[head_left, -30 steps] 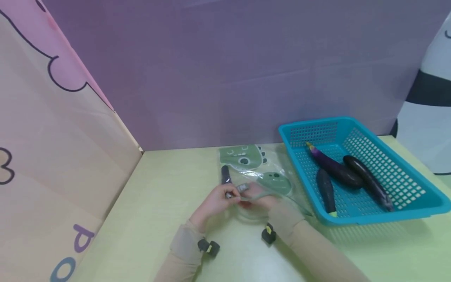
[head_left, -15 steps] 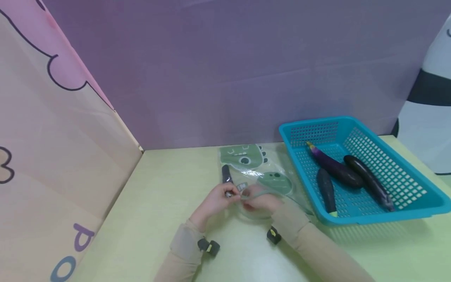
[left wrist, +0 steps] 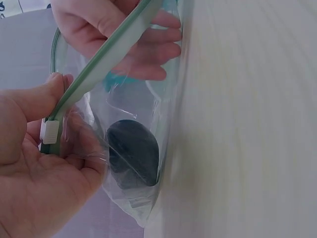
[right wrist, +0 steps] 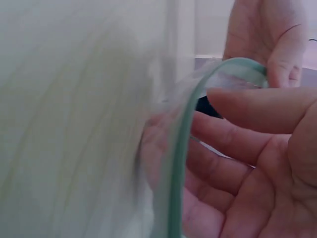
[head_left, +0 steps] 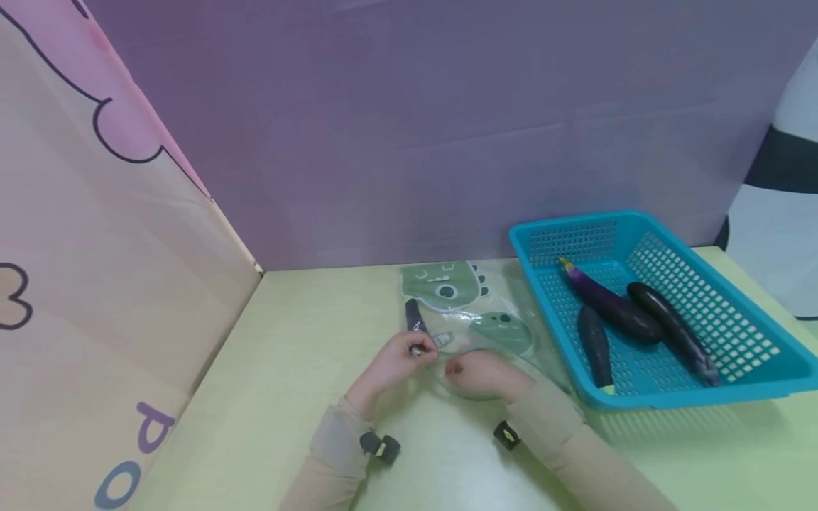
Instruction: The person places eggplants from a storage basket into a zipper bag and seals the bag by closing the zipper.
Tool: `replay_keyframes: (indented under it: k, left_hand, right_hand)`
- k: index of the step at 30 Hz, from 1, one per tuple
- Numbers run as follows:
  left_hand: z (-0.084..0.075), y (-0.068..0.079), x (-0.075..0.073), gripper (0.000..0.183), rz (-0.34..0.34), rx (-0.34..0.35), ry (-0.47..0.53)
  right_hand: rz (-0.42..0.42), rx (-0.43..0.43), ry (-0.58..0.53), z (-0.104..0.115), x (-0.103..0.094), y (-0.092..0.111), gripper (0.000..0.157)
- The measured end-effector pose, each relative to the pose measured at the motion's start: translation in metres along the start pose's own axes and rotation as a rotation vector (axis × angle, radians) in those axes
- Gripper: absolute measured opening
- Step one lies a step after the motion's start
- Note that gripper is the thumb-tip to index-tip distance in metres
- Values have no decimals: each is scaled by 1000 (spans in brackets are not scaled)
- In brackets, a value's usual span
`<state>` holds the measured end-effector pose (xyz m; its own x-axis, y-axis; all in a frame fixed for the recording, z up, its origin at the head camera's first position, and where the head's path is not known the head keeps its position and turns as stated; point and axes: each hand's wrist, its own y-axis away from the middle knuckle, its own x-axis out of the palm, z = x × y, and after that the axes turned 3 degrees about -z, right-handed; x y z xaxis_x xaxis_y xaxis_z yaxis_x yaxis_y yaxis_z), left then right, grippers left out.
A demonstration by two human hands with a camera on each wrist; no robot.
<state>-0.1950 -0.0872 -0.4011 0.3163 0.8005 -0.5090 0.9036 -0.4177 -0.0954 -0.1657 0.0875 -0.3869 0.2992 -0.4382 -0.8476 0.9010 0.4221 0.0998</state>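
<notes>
A clear zip bag (head_left: 444, 289) with green cartoon prints lies on the table, and a dark eggplant (head_left: 415, 316) shows inside it. The eggplant's round end (left wrist: 133, 153) is visible through the film in the left wrist view. My left hand (head_left: 396, 358) pinches the bag's green rim beside the white slider (left wrist: 50, 131). At the bag's mouth is my right hand (head_left: 482, 374), its fingers loosely bent and spread behind the green rim (right wrist: 182, 148). Its thumb tip is right by that rim, apart from the fingertips.
A blue perforated basket (head_left: 556, 344) stands to the right of the bag, holding three more eggplants (head_left: 613, 310). The pale table (head_left: 307, 312) meets a purple backdrop (head_left: 383, 142) behind and a printed cloth wall (head_left: 128, 270) on the left.
My right hand has drawn away from my left, moving right and slightly toward me. The green rim that crossed over it now shows behind it. My left hand has stayed in place.
</notes>
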Motion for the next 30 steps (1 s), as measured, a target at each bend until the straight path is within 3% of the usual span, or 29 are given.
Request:
replay_keyframes:
  k: [4,12,19,30]
  left_hand:
    - [-1,0,0,4,-3,-13,-4]
    - [-1,0,1,5,5,-40,-11]
    - [-3,0,-1,6,-2,-45,-10]
    - [-3,1,-1,5,-1,-42,-24]
  right_hand:
    - [-15,-6,-45,-3,2,2,19]
    - [-19,-95,-112,-12,2,10,17]
    - [-22,-149,-69,-10,-2,13,17]
    - [-10,-80,-71,-4,-5,18,20]
